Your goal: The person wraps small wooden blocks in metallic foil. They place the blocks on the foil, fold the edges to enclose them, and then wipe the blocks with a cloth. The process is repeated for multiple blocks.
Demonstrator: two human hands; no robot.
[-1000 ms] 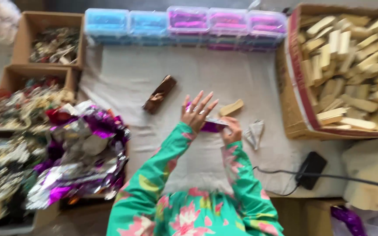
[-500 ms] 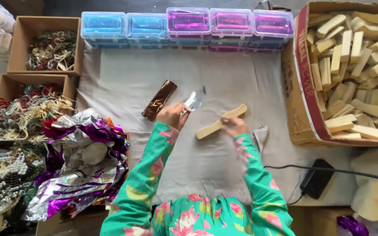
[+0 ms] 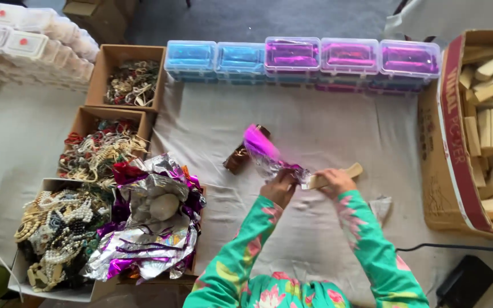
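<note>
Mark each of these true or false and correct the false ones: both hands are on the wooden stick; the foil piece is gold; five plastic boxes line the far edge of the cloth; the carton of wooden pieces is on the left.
1. Both hands are on the wooden stick. False: the right hand holds it, while the left hand grips the foil piece at its end.
2. The foil piece is gold. False: it is magenta and silver.
3. Five plastic boxes line the far edge of the cloth. True: two blue, three purple.
4. The carton of wooden pieces is on the left. False: it stands on the right.
</note>
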